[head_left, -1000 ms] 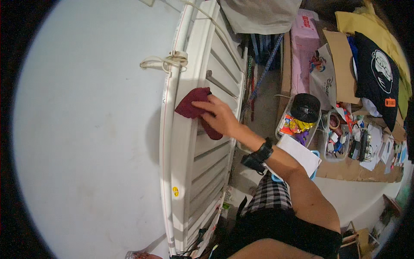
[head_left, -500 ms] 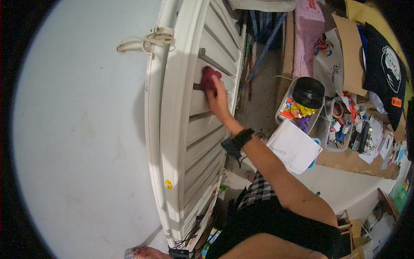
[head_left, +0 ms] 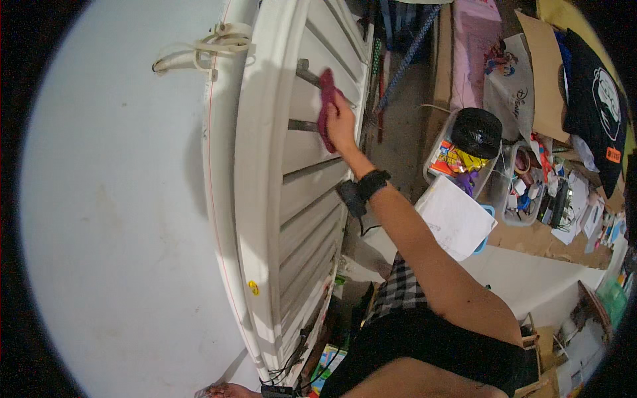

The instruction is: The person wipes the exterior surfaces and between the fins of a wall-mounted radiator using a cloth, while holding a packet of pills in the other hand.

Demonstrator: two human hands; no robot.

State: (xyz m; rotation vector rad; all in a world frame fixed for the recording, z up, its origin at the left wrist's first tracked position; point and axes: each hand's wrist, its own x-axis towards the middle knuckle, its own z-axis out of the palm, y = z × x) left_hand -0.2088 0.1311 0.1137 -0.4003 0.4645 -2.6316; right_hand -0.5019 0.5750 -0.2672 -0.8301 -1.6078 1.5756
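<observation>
My right hand, with a dark band on its wrist, is closed around a maroon cloth. It presses the cloth to the upper part of a white slatted panel, across dark gaps between the slats. Cut off by the lower edge, my left hand is by the wall at the panel's bottom end; how its fingers are set does not show. A black device sits at its wrist. Along the panel's left side runs a white pipe with a pale cord tied round it.
A pale wall fills the left. To the right stand plastic boxes of small items, a black round object and white paper. Cardboard and a black printed cloth or bag lie farther right. Dark cables hang near the panel's bottom.
My right hand has shifted a little up and to the right over the slats with the cloth, which is now spread longer. The view has moved slightly; my left hand shows less.
</observation>
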